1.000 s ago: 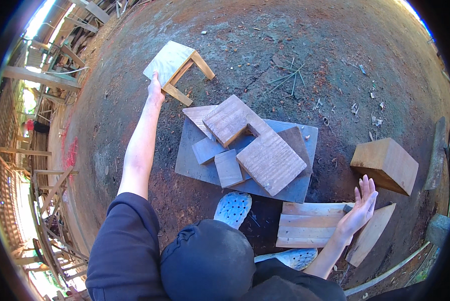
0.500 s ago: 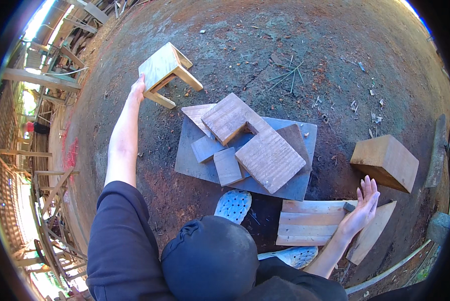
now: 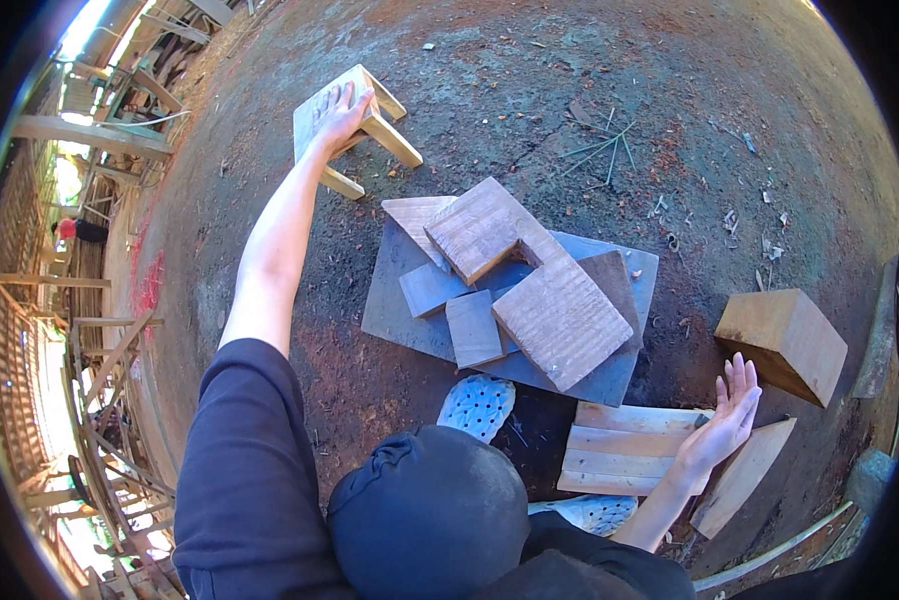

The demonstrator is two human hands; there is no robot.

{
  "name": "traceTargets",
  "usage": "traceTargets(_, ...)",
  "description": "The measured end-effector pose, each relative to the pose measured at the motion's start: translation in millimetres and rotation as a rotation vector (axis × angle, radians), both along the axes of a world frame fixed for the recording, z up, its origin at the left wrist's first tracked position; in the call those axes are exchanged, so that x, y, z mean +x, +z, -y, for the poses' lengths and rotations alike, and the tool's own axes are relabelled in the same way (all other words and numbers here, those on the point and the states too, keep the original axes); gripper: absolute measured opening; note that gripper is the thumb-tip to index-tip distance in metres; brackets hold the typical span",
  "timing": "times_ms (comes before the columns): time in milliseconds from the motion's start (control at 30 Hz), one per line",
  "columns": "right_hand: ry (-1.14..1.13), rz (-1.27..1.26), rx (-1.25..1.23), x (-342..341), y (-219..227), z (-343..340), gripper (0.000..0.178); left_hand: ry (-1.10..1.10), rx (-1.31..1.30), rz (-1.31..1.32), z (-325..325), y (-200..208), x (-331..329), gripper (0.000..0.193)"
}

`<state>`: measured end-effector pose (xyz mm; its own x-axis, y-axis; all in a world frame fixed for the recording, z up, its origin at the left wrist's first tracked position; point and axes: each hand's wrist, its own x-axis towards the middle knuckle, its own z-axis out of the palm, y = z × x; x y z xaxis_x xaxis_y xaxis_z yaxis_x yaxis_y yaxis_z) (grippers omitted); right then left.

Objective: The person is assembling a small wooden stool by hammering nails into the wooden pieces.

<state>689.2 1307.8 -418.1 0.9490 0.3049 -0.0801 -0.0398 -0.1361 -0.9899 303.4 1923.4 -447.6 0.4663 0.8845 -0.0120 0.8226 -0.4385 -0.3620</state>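
My left hand (image 3: 339,118) lies with fingers spread on the seat of a small pale wooden stool (image 3: 307,120), which stands on the ground at the far left. My right hand (image 3: 721,425) is open, palm up and fingers stretched out. It hovers by a panel of joined wooden slats (image 3: 609,455) and a loose tapered board (image 3: 744,482); nothing shows in it. A small dark piece (image 3: 702,420), partly hidden, sits beside its wrist. In the middle, a thick notched wooden block (image 3: 569,320) rests on smaller blocks (image 3: 474,328) and a grey board (image 3: 399,325).
A large wooden block (image 3: 789,345) stands at the right. White perforated shoes (image 3: 477,405) are near the grey board's front edge. Dry leaves and a green sprig (image 3: 609,145) litter the dirt floor. Timber framing (image 3: 94,135) lines the left side, with a distant person (image 3: 79,230).
My left hand has shifted from the stool's left edge onto its seat, fingers now spread. My right hand stays open in nearly the same place. The view has moved slightly.
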Motion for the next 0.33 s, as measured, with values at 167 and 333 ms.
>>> traceTargets(167,0.014,-0.02,0.052,-4.3,-3.3,-4.0,0.051,0.226,-0.127,0.478,-19.5,-3.7,-0.9,0.093)
traceTargets(333,-0.027,-0.057,0.086,5.8,-6.5,17.8,0.052,0.496,-0.052,0.46,-49.3,-6.2,-28.5,0.092)
